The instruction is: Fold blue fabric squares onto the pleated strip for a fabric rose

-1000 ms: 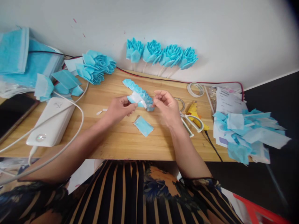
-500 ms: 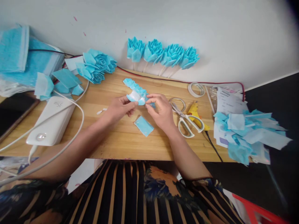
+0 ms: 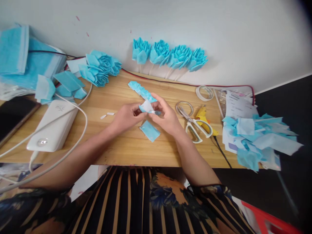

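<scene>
Between my two hands is a small blue-and-white fabric piece (image 3: 147,106), partly curled, its lower part hidden by fingers. My left hand (image 3: 128,115) pinches its left side with thumb and fingers. My right hand (image 3: 167,113) is closed on its right side, thumb in front and fingers behind. Just beyond them lies a row of folded blue petals (image 3: 140,89) on the table. A flat blue fabric rectangle (image 3: 149,131) rests just below my hands.
Scissors (image 3: 192,122) and a yellow glue gun (image 3: 204,118) lie at right, near a tape roll (image 3: 204,93). Blue scraps (image 3: 258,139) are heaped at far right. Finished blue flowers (image 3: 181,57) lean on the wall; more flowers (image 3: 99,68) and a white power bank (image 3: 52,126) are at left.
The fabric piece has been turned so more of its white side faces up. My hands have drawn closer together around it. The rectangle on the table has not moved.
</scene>
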The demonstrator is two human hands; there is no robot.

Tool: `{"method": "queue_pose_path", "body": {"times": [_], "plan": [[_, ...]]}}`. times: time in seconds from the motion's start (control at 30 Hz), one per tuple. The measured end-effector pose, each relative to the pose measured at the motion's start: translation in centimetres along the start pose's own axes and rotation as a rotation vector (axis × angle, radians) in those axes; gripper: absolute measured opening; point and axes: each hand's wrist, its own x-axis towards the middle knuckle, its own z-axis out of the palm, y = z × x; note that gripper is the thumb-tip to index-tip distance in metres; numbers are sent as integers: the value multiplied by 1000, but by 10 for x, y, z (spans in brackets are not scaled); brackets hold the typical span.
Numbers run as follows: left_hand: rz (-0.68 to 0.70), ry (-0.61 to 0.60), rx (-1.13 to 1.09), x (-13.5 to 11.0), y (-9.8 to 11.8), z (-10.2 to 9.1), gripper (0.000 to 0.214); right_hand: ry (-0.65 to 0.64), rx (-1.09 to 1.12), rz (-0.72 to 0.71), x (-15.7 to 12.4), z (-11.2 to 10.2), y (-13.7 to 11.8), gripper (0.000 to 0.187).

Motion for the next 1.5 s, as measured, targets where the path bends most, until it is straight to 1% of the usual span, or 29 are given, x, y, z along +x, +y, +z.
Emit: {"method": "queue_pose_path", "body": {"times": [0.1,0.17,0.23,0.33,0.4,0.47,0.6,0.67,0.77,0.87,0.97,1.03,1.13,1.23,1.33,1.5], "plan": [[40,65,59,1,1,-1,9,31,31,37,1,1,1,61],[30,69,20,2,4,-2,11,35,101,43,1,1,3,59],[-1,49,-100,3,6,-3,14,38,176,64,2,1,5,60],[-75,-12,-289,3,8,-3,25,84,246,88,2,2,7,63],[-103,-57,-314,2,8,-1,27,105,274,88,2,5,8,66],[-101,-71,-285,1,6,1,27,104,304,90,1,8,9,67],[-89,-5,-273,1,3,2,29,78,334,114,0,9,7,66],[-87,5,-255,2,2,0,28,42,338,128,1,6,5,62],[-61,-45,-133,1,5,-2,27,9,349,159,3,2,1,49],[-7,-112,14,-1,9,-1,26,-12,356,231,3,0,-3,40],[27,-146,90,-4,11,0,23,-23,375,258,2,2,-5,28],[30,-153,117,-4,12,1,25,21,372,237,1,3,-6,20],[28,-142,124,-4,12,1,29,77,334,193,1,4,-8,15],[32,-113,125,-3,13,1,29,107,228,113,1,4,-8,10],[25,-103,112,-3,13,0,29,149,89,33,-1,4,-7,10],[-58,-71,41,0,10,-3,27,160,-35,-109,-2,2,-6,7]]}}
